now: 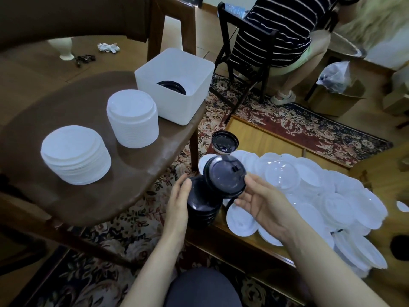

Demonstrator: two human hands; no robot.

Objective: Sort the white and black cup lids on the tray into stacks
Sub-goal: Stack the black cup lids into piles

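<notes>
My left hand [179,200] grips a stack of black lids [202,207] from its left side, low over the wooden tray [254,138]. My right hand [263,200] pinches a single black lid [225,176], tilted, just above that stack. A heap of loose white lids [309,196] covers the right part of the tray. Another black lid [224,141] lies at the heap's far edge. On the brown table [106,191] stand two white lid stacks, a flat one [75,154] and a taller one [132,118].
A white plastic bin [177,85] at the table's far right corner holds black lids [171,86]. A person in a striped top sits on a dark chair [243,52] beyond the tray. A patterned carpet [287,120] covers the floor; a cardboard box [336,96] stands far right.
</notes>
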